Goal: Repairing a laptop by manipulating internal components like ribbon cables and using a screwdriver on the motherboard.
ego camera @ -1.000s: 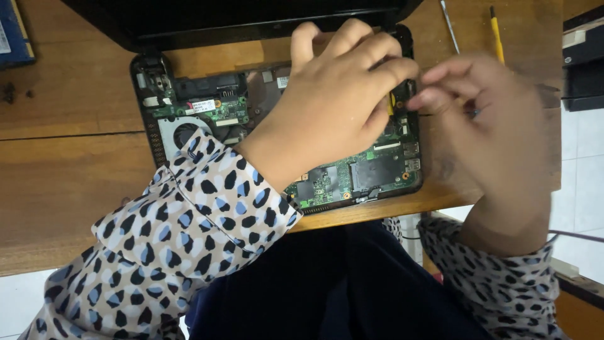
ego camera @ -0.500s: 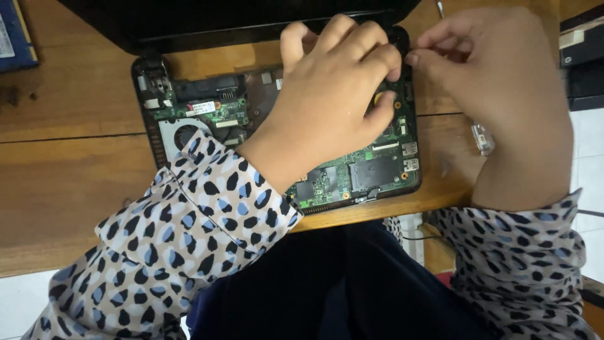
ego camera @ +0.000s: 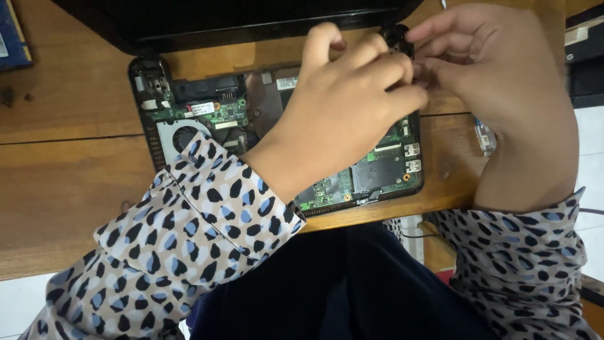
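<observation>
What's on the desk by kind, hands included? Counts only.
Opened laptop base with bare green circuit board: 1
Black laptop lid: 1
Blue book or box at the left edge: 1
Clear cable plug at the right: 1
Hands: 2, left hand and right hand, fingers meeting at the black hinge corner
Total: 6

Both hands meet fingertip to fingertip, left hand (ego camera: 352, 107) curled knuckles-up, right hand (ego camera: 503, 82) pinching.
</observation>
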